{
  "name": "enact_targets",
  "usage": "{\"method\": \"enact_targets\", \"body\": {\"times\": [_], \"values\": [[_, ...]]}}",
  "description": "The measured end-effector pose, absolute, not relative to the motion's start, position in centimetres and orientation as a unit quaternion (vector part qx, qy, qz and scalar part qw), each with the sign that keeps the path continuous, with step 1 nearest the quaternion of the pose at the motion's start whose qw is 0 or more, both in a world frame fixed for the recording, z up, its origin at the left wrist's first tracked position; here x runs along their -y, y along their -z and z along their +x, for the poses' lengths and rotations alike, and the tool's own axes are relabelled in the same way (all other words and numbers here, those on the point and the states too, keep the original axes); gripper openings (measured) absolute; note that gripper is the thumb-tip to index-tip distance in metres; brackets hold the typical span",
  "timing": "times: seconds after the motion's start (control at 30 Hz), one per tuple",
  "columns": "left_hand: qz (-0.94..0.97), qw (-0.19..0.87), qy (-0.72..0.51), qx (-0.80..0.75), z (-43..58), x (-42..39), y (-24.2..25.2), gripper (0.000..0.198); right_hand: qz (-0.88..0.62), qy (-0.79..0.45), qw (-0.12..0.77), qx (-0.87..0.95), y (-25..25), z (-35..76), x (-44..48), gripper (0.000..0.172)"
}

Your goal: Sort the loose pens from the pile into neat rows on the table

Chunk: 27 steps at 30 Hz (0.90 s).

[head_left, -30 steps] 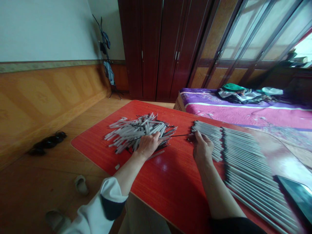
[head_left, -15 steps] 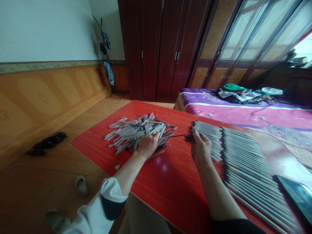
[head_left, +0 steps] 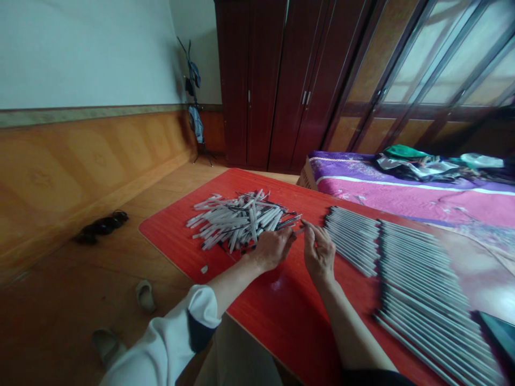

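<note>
A loose heap of grey pen barrels and thin black refills (head_left: 241, 221) lies on the red table (head_left: 289, 316). My left hand (head_left: 273, 249) rests at the heap's right edge, fingers curled round a pen part. My right hand (head_left: 318, 253) is close beside it, fingers pinched on the same thin pen piece (head_left: 298, 230) between the two hands. To the right, assembled grey pens (head_left: 406, 268) lie in neat parallel rows.
A dark tablet or screen (head_left: 497, 338) sits at the table's right corner. A bed with a purple and pink cover (head_left: 406, 190) stands behind the table. Dark wardrobes (head_left: 281, 80) line the back wall. Slippers (head_left: 145, 295) and dark shoes (head_left: 100, 227) lie on the wooden floor at left.
My right hand has left the rows of pens and come left to meet my left hand. The left hand has lifted off the heap. The camera has shifted slightly left.
</note>
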State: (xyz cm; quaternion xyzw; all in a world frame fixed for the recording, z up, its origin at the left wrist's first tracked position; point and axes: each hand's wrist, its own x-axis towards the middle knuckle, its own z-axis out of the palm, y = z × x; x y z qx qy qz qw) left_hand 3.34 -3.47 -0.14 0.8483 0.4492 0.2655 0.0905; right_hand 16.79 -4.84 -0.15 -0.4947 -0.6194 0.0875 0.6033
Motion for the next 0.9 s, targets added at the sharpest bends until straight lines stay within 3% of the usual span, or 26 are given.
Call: {"method": "enact_targets", "body": {"times": [0.1, 0.2, 0.37, 0.9], "values": [[0.811, 0.146, -0.324, -0.465, 3.5, 2.6, -0.7, 0.028, -0.499, -0.094, 0.619, 0.599, 0.8, 17.1, 4.5, 0.033], [0.716, 0.201, -0.463, -0.482, 2.3, 1.1, -2.0, 0.029, -0.519, -0.108, 0.619, 0.579, 2.2, 17.3, 3.8, 0.030], [0.588, 0.255, -0.650, -0.409, -2.1, 0.1, -4.2, 0.026, -0.524, -0.085, 0.513, 0.675, 4.2, 16.1, 3.5, 0.017], [0.450, 0.136, -0.765, -0.440, -3.8, -2.2, -3.6, 0.023, -0.407, 0.055, 0.209, 0.887, 2.9, 7.4, 5.3, 0.021]]}}
